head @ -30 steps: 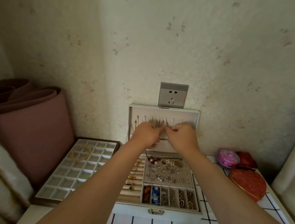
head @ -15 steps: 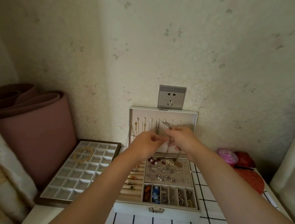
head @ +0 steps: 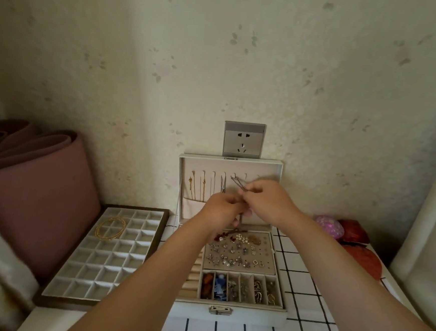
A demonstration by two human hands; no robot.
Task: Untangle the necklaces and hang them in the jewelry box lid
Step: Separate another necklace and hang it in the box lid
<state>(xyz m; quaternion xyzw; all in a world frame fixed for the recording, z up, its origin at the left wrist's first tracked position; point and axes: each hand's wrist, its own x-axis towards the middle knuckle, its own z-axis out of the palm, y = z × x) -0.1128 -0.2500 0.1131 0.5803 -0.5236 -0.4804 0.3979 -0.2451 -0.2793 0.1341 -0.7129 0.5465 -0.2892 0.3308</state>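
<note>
Two bare forearms reach forward over a bench (head: 307,277) covered in white cloth with a black grid. The left hand (head: 222,210) and right hand (head: 268,202) meet fingertip to fingertip, both with fingers curled and pinching one thin silver necklace (head: 237,184). Its chain runs up and away from the right hand to a slot in the upright, pale padded lid (head: 230,159) directly behind the hands, and a loose end dangles just below them. In the lid, left of the hands, hang two fine gold chains (head: 190,186) and a silver one (head: 222,186). Beneath the hands lies the open box (head: 252,315), with small earrings (head: 238,255) on a perforated pad and narrow compartments nearer the person. Well left of the left hand sits a flat gridded tray (head: 70,302) with a gold loop (head: 110,228) in it, beside a rolled pink mat (head: 35,190). Right of the right hand lie red boxes (head: 363,260).
</note>
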